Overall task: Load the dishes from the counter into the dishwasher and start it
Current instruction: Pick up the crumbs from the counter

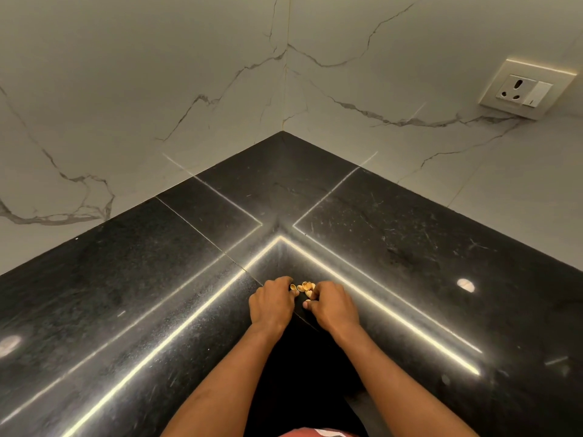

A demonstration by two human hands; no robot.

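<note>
Glossy black stone counter (126,294), curved tan shells (304,287)

A glossy black stone desk (410,247) fills an inside corner (283,131) where two pale marble-look walls meet. Grey veins run over the left wall (126,89) and the right wall (410,58) out from that corner. On the right wall, well to the right of the corner and higher up, sits a cream wall socket (528,89) with a switch beside it. Below the corner, thin joint lines cross the desk, and bright strip-light reflections (189,326) form a V pointing toward it. Round light spots (466,284) glint far to either side.
</note>
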